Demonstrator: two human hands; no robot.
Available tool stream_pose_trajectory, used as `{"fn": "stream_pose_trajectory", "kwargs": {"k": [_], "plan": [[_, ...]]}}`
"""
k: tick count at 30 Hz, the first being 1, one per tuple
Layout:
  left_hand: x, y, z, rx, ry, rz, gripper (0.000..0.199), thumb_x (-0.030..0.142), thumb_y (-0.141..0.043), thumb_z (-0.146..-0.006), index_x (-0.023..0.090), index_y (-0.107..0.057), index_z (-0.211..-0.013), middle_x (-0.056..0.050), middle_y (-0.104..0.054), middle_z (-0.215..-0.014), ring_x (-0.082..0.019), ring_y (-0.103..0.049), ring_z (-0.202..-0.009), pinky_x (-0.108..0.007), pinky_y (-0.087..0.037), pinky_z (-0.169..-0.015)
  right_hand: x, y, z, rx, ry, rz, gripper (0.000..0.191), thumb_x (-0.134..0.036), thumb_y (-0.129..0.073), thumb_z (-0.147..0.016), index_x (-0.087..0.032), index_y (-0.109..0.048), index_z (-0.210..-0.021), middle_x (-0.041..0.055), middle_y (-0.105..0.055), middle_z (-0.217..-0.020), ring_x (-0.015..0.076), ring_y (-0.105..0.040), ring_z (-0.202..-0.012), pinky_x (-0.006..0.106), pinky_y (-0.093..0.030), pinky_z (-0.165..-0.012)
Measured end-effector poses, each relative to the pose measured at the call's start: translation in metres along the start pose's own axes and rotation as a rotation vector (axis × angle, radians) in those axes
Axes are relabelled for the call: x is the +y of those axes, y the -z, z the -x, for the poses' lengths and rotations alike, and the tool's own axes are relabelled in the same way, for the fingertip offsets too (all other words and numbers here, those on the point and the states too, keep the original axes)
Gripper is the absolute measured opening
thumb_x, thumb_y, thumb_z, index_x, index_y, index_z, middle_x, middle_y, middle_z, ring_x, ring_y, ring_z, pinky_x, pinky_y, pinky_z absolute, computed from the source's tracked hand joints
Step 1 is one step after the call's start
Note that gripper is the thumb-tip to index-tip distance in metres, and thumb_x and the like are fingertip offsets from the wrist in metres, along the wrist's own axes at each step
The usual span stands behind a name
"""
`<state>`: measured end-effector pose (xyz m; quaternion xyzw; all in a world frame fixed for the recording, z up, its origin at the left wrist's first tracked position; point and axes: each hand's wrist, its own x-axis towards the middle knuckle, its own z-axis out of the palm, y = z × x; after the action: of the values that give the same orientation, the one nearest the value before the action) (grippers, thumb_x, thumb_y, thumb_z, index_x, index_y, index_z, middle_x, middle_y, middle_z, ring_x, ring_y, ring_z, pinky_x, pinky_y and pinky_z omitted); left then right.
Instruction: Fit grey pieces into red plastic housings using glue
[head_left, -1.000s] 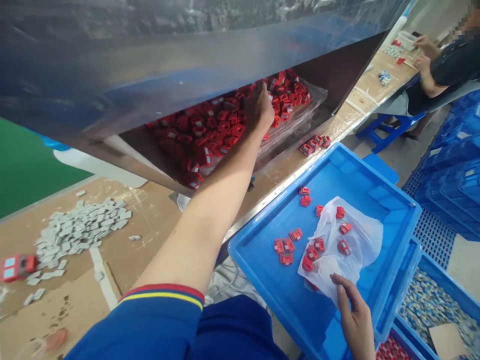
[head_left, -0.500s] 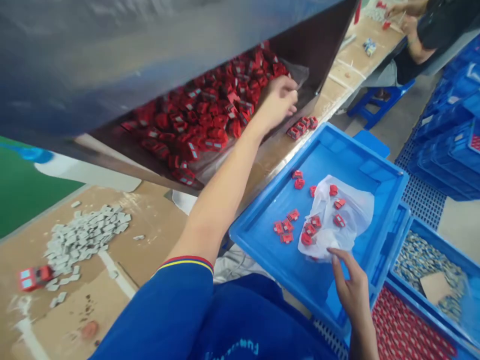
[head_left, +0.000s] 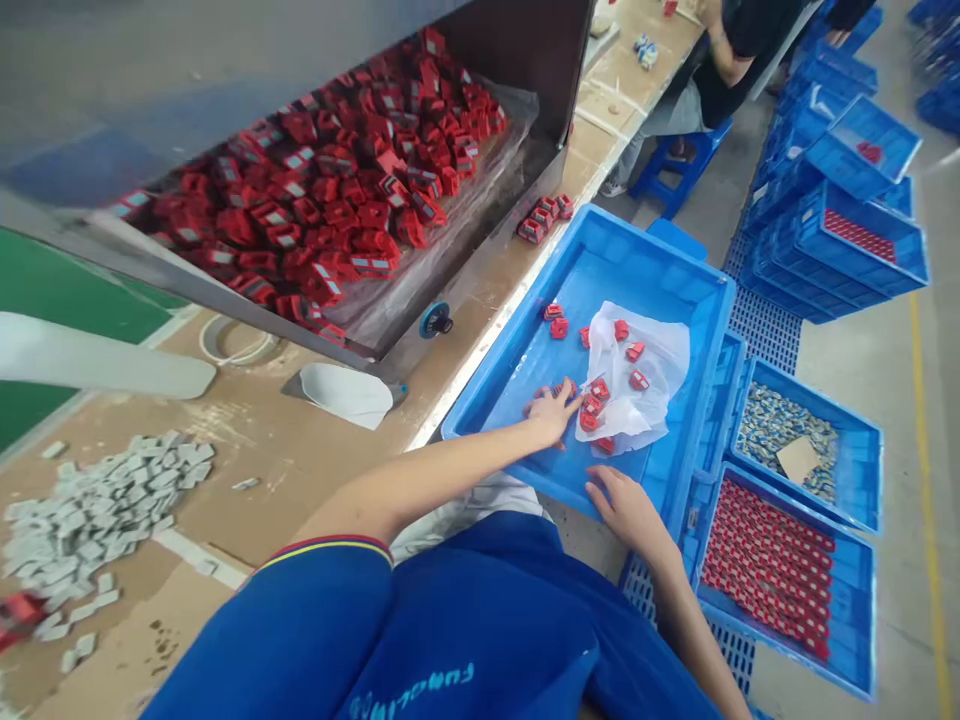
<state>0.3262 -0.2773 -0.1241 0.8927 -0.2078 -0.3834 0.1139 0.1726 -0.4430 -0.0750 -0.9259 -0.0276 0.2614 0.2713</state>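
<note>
My left hand (head_left: pixel 551 412) reaches into a shallow blue tray (head_left: pixel 525 340), its fingers spread over small red toy car bodies (head_left: pixel 531 405) that it partly covers. Whether it grips any of them I cannot tell. To the right of its fingertips lies a thin white plastic sheet (head_left: pixel 660 345), with several more red car bodies (head_left: pixel 590 412) on it. My right hand (head_left: pixel 626 505) is at the tray's near rim, fingers apart, with nothing visible in it.
A large dark bin (head_left: pixel 525 140) full of red car bodies (head_left: pixel 337 200) stands on the worktable (head_left: pixel 300 430). Grey pieces (head_left: pixel 112 500) are heaped at left. Blue crates (head_left: pixel 795 590) with parts stand at right. Another person (head_left: pixel 739 70) sits farther along the table.
My left hand has moved from the bin down into the tray. My right hand has left the white sheet and drawn back to the near rim. The view has shifted.
</note>
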Motion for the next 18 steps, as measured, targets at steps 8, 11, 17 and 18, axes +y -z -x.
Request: {"fn": "stream_pose_trajectory", "kwargs": {"k": [8,11,17,18], "plan": [[-0.036,0.025,0.0,0.088,-0.111,-0.08,0.096,0.027,-0.092,-0.068,0.035,-0.05,-0.154,-0.011,-0.03,-0.173,-0.048,-0.048,-0.143,-0.055,-0.051,-0.11,0.016,-0.03,0.017,0.145,-0.054,-0.161,0.05,-0.049,-0.035,-0.107,-0.016,-0.07,-0.124,0.0145,-0.076,-0.125,0.0294,-0.073,-0.117,0.041,-0.054,-0.1],[-0.05,0.032,0.005,0.126,-0.105,-0.063,0.093,0.03,-0.092,-0.069,0.034,-0.051,-0.152,-0.011,-0.03,-0.173,-0.046,-0.051,-0.14,-0.052,-0.051,-0.111,0.019,-0.046,0.016,0.23,-0.077,-0.176,0.054,-0.058,-0.033,-0.106,-0.021,-0.072,-0.118,0.0119,-0.077,-0.122,0.0292,-0.074,-0.114,0.04,-0.056,-0.096],[-0.047,0.054,0.01,0.21,-0.112,-0.009,0.088,0.039,-0.082,-0.079,0.033,-0.044,-0.157,-0.013,-0.025,-0.173,-0.045,-0.054,-0.14,-0.051,-0.052,-0.11,0.017,-0.059,0.018,0.394,-0.087,-0.026,0.064,-0.066,-0.026,-0.108,-0.024,-0.074,-0.11,0.0092,-0.08,-0.114,0.0272,-0.077,-0.103,0.036,-0.059,-0.083],[-0.042,0.062,0.01,0.228,-0.122,0.0,0.088,0.042,-0.081,-0.08,0.034,-0.042,-0.158,-0.013,-0.022,-0.174,-0.046,-0.054,-0.14,-0.052,-0.051,-0.11,0.017,-0.059,0.018,0.419,-0.073,-0.001,0.063,-0.065,-0.026,-0.108,-0.024,-0.075,-0.108,0.009,-0.08,-0.112,0.0262,-0.078,-0.101,0.035,-0.059,-0.081]]}}
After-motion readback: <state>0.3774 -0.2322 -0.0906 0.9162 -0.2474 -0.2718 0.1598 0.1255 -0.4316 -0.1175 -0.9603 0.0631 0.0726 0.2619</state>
